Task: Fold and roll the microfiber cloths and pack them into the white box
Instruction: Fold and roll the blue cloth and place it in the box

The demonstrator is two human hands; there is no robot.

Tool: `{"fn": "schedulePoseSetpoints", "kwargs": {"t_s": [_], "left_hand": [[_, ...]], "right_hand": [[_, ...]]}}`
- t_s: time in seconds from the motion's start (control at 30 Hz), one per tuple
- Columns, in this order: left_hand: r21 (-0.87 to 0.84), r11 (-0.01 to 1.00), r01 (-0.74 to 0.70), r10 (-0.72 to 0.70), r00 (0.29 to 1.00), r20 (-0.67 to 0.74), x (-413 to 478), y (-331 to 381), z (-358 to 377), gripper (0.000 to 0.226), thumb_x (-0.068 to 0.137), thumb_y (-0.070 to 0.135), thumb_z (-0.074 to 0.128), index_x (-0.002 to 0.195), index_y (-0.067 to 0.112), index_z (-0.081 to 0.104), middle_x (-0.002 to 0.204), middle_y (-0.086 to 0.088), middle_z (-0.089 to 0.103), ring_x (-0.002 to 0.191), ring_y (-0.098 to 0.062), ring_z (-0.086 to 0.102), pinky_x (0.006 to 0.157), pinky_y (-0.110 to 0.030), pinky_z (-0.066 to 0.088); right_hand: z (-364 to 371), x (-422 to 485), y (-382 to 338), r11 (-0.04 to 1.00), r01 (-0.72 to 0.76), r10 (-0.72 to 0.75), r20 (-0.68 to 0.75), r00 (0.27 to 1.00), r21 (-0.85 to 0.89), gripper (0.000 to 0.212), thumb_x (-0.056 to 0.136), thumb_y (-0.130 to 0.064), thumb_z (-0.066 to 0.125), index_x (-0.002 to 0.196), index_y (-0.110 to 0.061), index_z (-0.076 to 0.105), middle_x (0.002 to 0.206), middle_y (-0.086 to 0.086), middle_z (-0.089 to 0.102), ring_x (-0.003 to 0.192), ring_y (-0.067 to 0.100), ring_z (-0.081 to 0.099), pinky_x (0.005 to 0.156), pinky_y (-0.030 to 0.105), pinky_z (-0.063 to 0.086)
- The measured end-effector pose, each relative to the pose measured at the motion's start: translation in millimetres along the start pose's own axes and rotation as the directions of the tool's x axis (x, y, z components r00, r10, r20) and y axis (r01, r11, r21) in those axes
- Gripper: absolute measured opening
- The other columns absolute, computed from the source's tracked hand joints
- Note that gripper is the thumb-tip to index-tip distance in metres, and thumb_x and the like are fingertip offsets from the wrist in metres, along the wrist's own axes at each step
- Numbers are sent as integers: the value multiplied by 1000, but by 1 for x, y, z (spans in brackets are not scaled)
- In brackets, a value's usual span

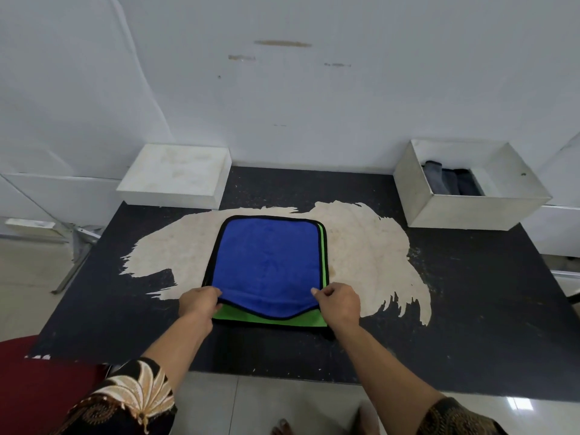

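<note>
Mid-frame on table [470, 309]: left hand [201, 304] & right hand [340, 301] pinch near corners of cloth [266, 262]. Soft, light, floppy; best gripped at hemmed corners. Box [470, 211] upper right.

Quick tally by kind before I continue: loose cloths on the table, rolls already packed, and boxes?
Blue-over-green cloth, counted as one, pinched by left hand and right hand: 1
Dark rolled cloths visible inside the box: 3
Open white box: 1
Shut white box, far left: 1
Total: 6
</note>
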State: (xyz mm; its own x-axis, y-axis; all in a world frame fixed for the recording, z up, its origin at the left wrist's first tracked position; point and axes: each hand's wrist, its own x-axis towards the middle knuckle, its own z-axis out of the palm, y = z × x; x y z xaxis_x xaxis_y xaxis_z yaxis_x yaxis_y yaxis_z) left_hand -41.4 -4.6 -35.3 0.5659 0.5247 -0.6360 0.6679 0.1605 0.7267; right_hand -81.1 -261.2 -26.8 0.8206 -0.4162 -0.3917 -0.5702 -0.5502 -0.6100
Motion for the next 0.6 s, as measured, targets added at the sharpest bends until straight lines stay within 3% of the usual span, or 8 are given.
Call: {"fn": "schedulePoseSetpoints", "kwargs": {"t_s": [0.17, 0.3, 0.37, 0.43, 0.57, 0.6], "left_hand": [[-11, 1000, 19, -19, 999, 40, 1, 6, -1, 14, 82, -9, 64, 91, 2, 63, 101, -15, 65, 90, -27, 63, 80, -35, 56], [72, 997, -33, 37, 998, -44, 3, 10, -5, 15, 82, 8, 76, 76, 7, 62, 98, -13, 66, 88, -30, 64, 82, -40, 57], [156, 986, -62, 73, 995, -65, 3, 12, -9, 22, 79, 18, 81, 72, 7, 64, 93, -10, 68, 88, -31, 64, 86, -43, 57], [163, 985, -65, 74, 996, -51, 7, 14, -12, 23, 76, 20, 84, 74, 5, 67, 90, -11, 70, 87, -32, 65, 86, -45, 57], [133, 991, -22, 13, 998, 68, 15, 23, -12, 5, 83, -3, 66, 84, 2, 65, 103, -16, 68, 87, -30, 63, 78, -41, 57], [110, 994, 8, -22, 993, 120, 15, 26, -10, 13, 85, -9, 55, 89, -1, 65, 105, -15, 65, 87, -29, 61, 72, -37, 55]], "right_hand": [[0, 8, -6, 952, -212, 202, 66, 977, 222, 22, 77, -20, 83, 82, -15, 63, 85, 4, 68, 80, 21, 66, 75, 37, 59], [-3, 9, -21, 685, -470, 310, 360, 880, 557, 12, 83, 8, 65, 82, -4, 61, 87, 14, 65, 73, 22, 60, 63, 34, 57], [-9, 8, -29, 614, -528, 291, 454, 842, 587, 13, 87, 9, 55, 92, -2, 61, 82, 10, 61, 68, 18, 56, 58, 29, 51], [-15, 10, -34, 613, -549, 261, 509, 820, 569, 19, 91, 7, 50, 104, 1, 63, 82, 9, 57, 66, 16, 52, 56, 26, 49], [-25, 15, -40, 618, -559, 243, 543, 804, 552, 29, 89, 8, 45, 111, 3, 63, 84, 8, 51, 62, 15, 45, 53, 26, 45], [-28, 17, -41, 623, -550, 237, 535, 811, 556, 31, 87, 9, 45, 111, 4, 63, 85, 8, 51, 62, 16, 44, 53, 26, 44]]}}
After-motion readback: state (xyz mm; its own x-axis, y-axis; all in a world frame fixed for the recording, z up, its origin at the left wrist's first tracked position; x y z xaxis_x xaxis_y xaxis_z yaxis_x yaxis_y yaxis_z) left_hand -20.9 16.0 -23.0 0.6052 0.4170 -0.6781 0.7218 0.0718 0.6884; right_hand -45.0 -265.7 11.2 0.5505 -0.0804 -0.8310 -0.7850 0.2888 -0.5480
